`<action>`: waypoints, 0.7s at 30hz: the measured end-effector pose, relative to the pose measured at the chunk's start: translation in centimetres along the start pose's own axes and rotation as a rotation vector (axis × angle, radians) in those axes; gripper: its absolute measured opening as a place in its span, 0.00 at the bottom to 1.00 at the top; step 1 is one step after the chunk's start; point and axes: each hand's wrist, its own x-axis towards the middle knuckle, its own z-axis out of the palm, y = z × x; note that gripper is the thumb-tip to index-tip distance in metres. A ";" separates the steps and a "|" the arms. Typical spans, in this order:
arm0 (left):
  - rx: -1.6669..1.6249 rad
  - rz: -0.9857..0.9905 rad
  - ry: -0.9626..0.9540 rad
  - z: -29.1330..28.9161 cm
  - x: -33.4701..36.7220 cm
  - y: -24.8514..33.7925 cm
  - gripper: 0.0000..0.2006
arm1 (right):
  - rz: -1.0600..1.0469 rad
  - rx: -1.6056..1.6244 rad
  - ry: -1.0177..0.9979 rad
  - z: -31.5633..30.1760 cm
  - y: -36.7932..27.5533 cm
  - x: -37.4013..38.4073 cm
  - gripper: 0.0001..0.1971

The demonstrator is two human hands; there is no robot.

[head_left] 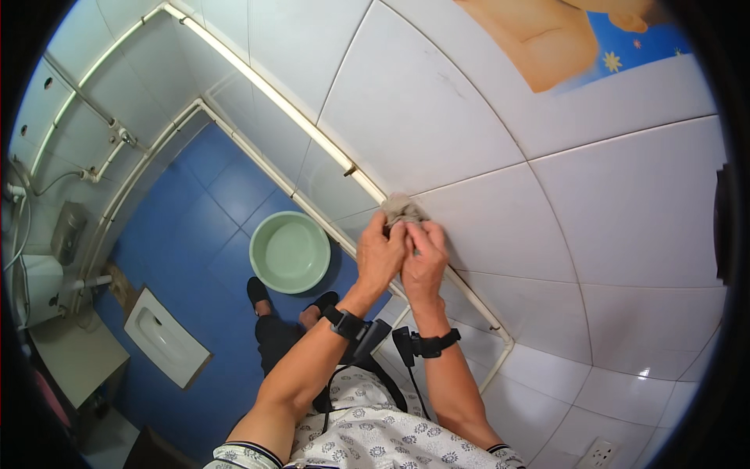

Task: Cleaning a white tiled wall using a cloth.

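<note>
A pale tiled wall was seen across the upper right, with a blue floor at lower left. A cream pipe was mounted diagonally from upper left toward lower right. A green basin was set on the floor, left of centre. Near the centre, the left hand and right hand were clenched together on a bunched grey-brown cloth, at the pipe. For good contact, snug wrapping and even lengthwise pressure were judged best, with care needed around the small dark clip.
</note>
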 end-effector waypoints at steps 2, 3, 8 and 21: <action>0.106 -0.098 -0.036 -0.1 0.3 -2.4 0.14 | 0.061 -0.002 -0.021 0.9 0.4 -0.5 0.11; 0.190 -0.066 -0.028 -0.3 0.0 -2.3 0.14 | 0.071 -0.001 -0.022 0.8 0.1 -0.5 0.11; -0.090 -0.052 0.001 0.2 -0.4 -0.2 0.14 | -0.123 -0.018 0.143 -0.6 -1.8 0.5 0.12; 0.054 0.012 0.048 -0.6 1.3 -1.9 0.11 | -0.016 0.076 0.056 1.9 -0.4 0.4 0.13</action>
